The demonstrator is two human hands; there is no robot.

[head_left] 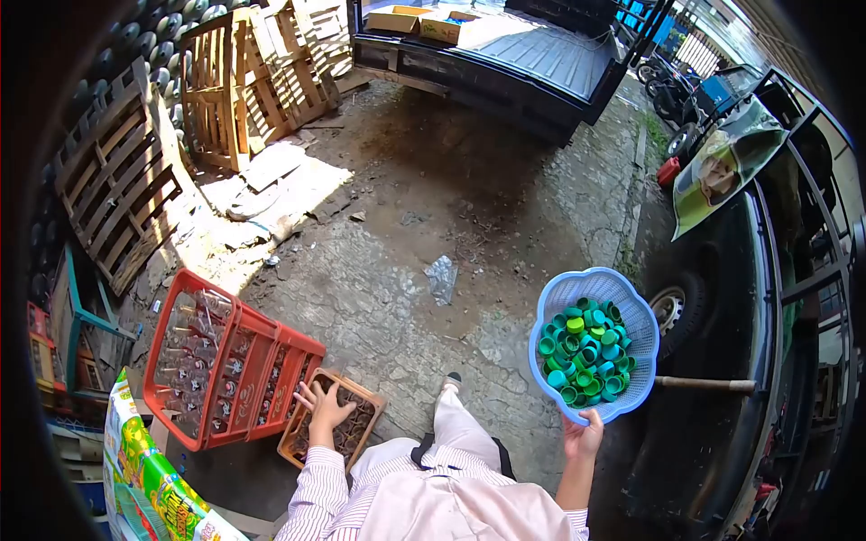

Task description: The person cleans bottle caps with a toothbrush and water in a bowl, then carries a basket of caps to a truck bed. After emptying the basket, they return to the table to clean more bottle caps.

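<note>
A light blue plastic basket with a scalloped rim holds many green and teal bottle caps. My right hand grips its near rim, thumb over the edge, and the basket is held out to the right of my body. On the other side, my left hand has its fingers spread, over an orange-brown crate with dark contents in its compartments. Beside that hand stand stacked red crates filled with glass bottles.
Wooden pallets lean at the left. A truck bed carrying cardboard boxes stands ahead, and a dark vehicle borders the right. A wooden pole sticks out near the basket. A colourful printed sack is at lower left.
</note>
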